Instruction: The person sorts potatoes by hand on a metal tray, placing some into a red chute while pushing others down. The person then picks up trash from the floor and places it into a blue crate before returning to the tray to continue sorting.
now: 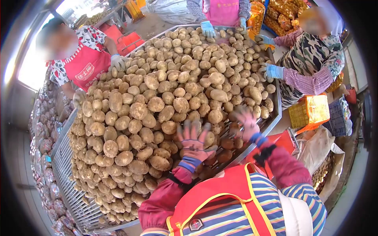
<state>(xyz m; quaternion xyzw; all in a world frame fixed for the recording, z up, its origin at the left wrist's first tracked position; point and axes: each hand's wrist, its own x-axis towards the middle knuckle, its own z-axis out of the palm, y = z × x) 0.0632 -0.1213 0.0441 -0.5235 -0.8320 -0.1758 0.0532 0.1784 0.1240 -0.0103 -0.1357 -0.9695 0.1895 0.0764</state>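
Note:
My left hand (194, 144), in a pink glove with dark fingertips and a blue striped cuff, lies with fingers spread against the near side of a big heap of potatoes (155, 104). It grips nothing that I can see. My right hand (249, 124), gloved the same way and slightly blurred, has its fingers apart over the heap's near right edge. Below and between my hands, several darker potatoes (225, 144) lie in shadow on the slatted metal table (71, 173), close to its raised rim.
A person in a red apron (87, 67) works at the left, another in a pink apron (222, 11) at the far side, a third with blue gloves (273, 70) at the right. Beyond the right rim stand a yellow crate (299, 115) and a dark crate (339, 116). Filled bags (41, 149) line the left.

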